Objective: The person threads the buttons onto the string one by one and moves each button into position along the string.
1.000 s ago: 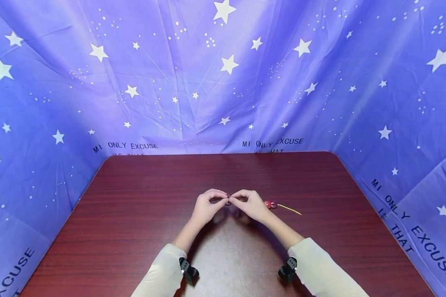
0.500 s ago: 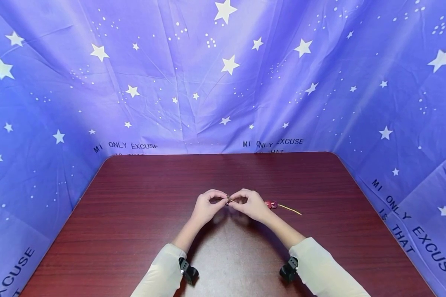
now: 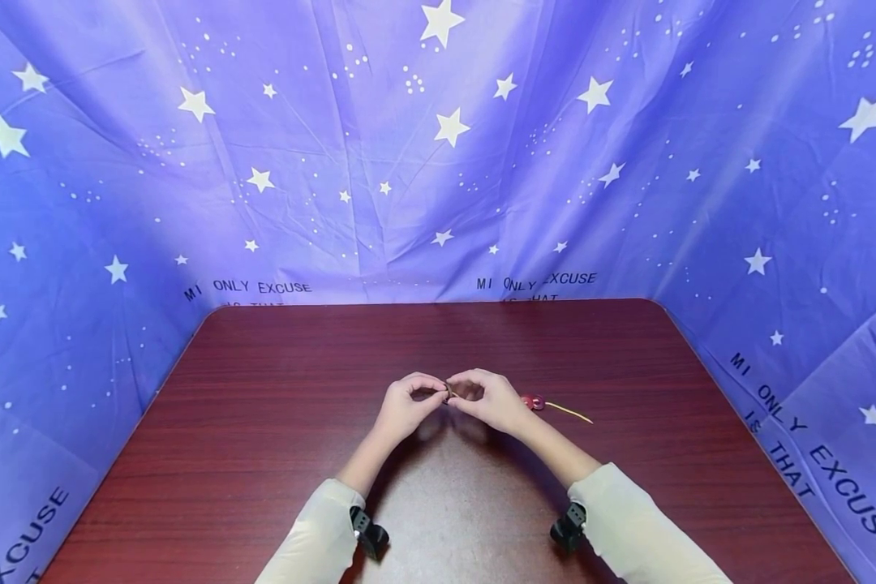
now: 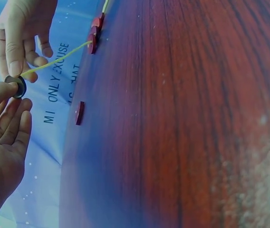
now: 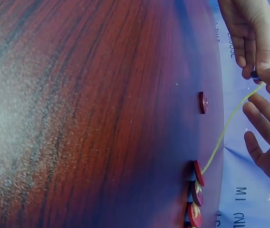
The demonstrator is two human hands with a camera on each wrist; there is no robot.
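Near the middle of the table, in the head view, my left hand (image 3: pixel 403 407) and right hand (image 3: pixel 493 401) meet at a small dark button (image 4: pixel 17 87). My left thumb and index finger pinch the button. The right thumb and index fingertips sit apart at its rim, gripping its edge. A yellow cord (image 5: pixel 229 121) runs from the button toward several dark red buttons (image 5: pixel 197 193) threaded in a row. Whether the cord passes through the held button is hidden by fingers. The cord's other end (image 3: pixel 569 412) lies to the right of the row.
A single loose dark red button (image 4: pixel 80 113) lies on the wood-grained table (image 3: pixel 277 454), separate from the row. Blue star-printed cloth (image 3: pixel 380 162) hangs behind and at both sides of the table.
My right thumb and index fingertips have spread from a close pinch to sit apart at the dark button, which shows more clearly. The left hand and the threaded row have hardly moved.
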